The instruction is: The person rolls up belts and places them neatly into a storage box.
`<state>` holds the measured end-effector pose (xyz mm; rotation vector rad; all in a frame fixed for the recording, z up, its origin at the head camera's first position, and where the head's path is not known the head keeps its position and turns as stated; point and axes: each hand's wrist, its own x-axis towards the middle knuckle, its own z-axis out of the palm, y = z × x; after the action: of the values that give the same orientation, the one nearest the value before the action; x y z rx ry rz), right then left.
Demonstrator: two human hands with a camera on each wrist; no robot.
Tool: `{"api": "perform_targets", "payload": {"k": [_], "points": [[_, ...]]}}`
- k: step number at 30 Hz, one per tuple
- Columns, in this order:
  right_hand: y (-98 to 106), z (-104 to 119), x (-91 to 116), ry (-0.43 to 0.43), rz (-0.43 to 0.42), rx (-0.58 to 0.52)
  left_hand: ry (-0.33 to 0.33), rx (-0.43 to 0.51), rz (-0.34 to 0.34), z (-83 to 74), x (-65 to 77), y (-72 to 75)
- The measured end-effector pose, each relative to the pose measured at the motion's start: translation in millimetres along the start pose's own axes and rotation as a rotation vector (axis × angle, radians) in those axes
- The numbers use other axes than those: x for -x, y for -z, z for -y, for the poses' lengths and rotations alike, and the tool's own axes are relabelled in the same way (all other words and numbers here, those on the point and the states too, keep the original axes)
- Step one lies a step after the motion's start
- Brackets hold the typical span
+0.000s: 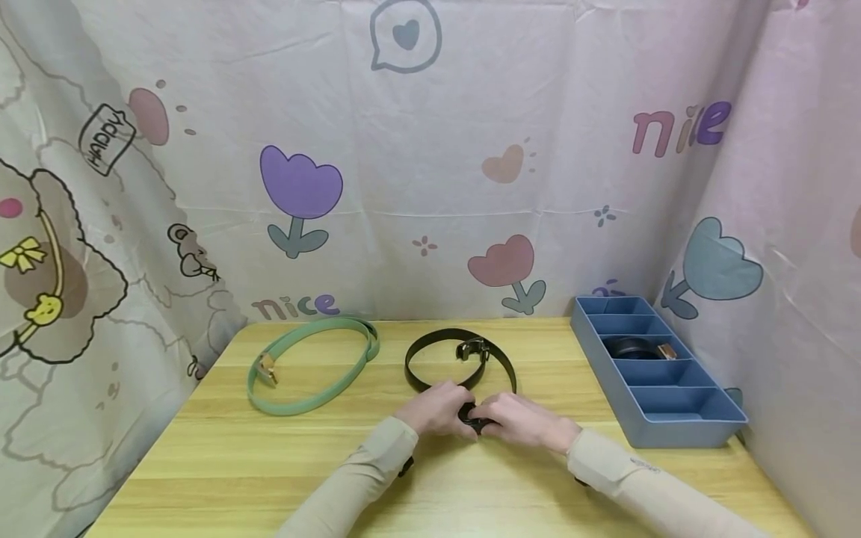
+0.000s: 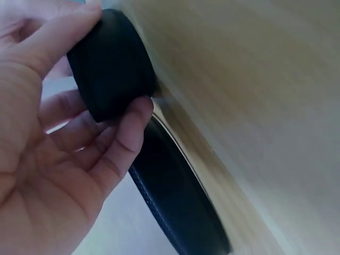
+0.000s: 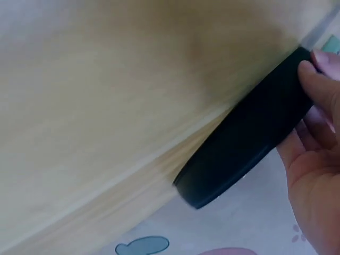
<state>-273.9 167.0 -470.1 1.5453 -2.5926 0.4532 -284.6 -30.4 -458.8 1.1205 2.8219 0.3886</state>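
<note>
A black belt (image 1: 439,335) stands on its edge in a loop at the middle of the table, its dark metal buckle (image 1: 473,349) at the loop's far side. Both hands meet at the belt's near end, where the strap bends into a small curl. My left hand (image 1: 440,408) grips that curl; in the left wrist view its thumb and fingers hold the black strap (image 2: 114,64). Close beside it, my right hand (image 1: 521,420) pinches the strap (image 3: 249,125) between thumb and fingers. Part of the curl is hidden behind the fingers.
To the left, a green belt (image 1: 306,403) lies in a loose loop with a gold-toned buckle (image 1: 267,369). At the right stands a blue-grey divided box (image 1: 615,392); one compartment holds a rolled black belt (image 1: 632,348). A printed curtain (image 1: 417,149) hangs behind the table (image 1: 282,471).
</note>
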Motion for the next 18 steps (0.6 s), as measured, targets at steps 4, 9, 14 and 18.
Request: {"api": "perform_targets", "payload": {"k": [4,9,14,18], "points": [[1.9,-2.5,2.7,0.02,-0.003,-0.015,-0.023,0.039,0.053,-0.3,-0.6,2.1],[4.3,1.5,2.0,-0.027,0.011,0.01,-0.029,0.01,0.074,-3.7,-1.3,3.7],[3.4,6.1,0.1,-0.08,0.012,0.028,0.01,-0.035,0.035,-6.3,-1.3,1.9],[1.6,3.0,0.6,-0.059,0.01,0.002,-0.006,-0.045,0.02,-6.6,-1.5,1.9]]}}
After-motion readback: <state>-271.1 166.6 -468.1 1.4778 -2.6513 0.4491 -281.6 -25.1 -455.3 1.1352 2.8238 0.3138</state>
